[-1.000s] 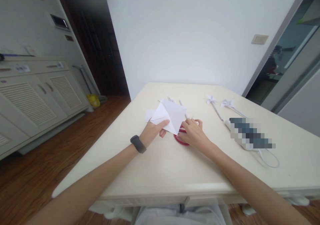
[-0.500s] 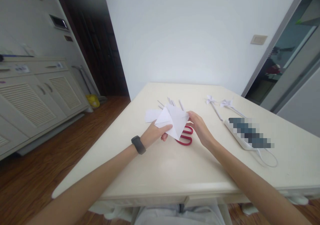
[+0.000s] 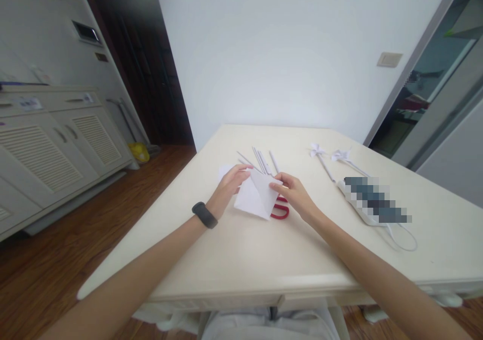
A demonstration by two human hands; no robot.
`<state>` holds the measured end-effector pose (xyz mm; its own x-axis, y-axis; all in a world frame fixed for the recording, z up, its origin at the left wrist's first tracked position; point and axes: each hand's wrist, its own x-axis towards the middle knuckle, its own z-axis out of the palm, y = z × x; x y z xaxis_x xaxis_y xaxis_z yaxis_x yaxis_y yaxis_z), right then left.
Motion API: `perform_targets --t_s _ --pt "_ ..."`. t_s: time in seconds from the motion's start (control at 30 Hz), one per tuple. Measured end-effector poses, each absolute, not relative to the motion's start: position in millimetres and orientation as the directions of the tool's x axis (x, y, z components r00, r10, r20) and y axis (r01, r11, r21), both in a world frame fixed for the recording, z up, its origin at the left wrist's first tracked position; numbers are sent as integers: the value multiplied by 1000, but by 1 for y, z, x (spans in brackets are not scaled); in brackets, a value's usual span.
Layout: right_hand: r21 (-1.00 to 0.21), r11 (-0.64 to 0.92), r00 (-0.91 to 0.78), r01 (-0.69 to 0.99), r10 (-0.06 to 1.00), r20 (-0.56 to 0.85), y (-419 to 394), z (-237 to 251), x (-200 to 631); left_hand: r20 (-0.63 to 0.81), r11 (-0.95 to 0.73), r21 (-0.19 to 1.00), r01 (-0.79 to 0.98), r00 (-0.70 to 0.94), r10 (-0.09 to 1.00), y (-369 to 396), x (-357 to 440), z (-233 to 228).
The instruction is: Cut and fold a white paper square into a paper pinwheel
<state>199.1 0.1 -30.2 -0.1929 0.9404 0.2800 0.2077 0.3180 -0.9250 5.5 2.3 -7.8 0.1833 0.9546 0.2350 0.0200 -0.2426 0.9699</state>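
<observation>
A creased white paper square [image 3: 256, 195] is held up over the table between both hands. My left hand [image 3: 230, 183] has its fingers at the paper's upper left edge. On the right edge, my right hand [image 3: 296, 191] pinches the sheet between thumb and fingers. Red-handled scissors [image 3: 281, 211] lie behind the paper, their blades hidden. Another white paper [image 3: 224, 170] is partly covered by my left hand. Thin rolled paper sticks [image 3: 260, 159] lie just beyond the hands.
Two white paper pinwheels on sticks, one pinwheel [image 3: 317, 150] and another pinwheel [image 3: 341, 155], lie at the back right. A white case with a blurred-out top [image 3: 362, 209] and a cord rests at the right. Behind the table [image 3: 226, 259] stands a wall.
The paper has gone from a partly folded shape with a raised flap to a flatter, opened sheet. My left hand has moved up to its upper left edge.
</observation>
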Motion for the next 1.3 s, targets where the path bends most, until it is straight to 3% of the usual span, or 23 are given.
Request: perform_targets --t_s 0.13,0.4,0.63,1.3 --pt "-920 294 -181 258 950 253 1 -34 199 108 -144 985 93 309 945 5 4 -13" --pt "-904 315 -207 288 942 263 4 -34 200 4 -112 975 190 489 872 8 6 -15" --pt "-854 384 -330 352 904 270 1 -36 193 78 -204 949 240 447 891 15 5 -21" --pt "-872 401 -320 279 895 309 -4 -32 194 104 -234 942 241 453 885 14 10 -27"
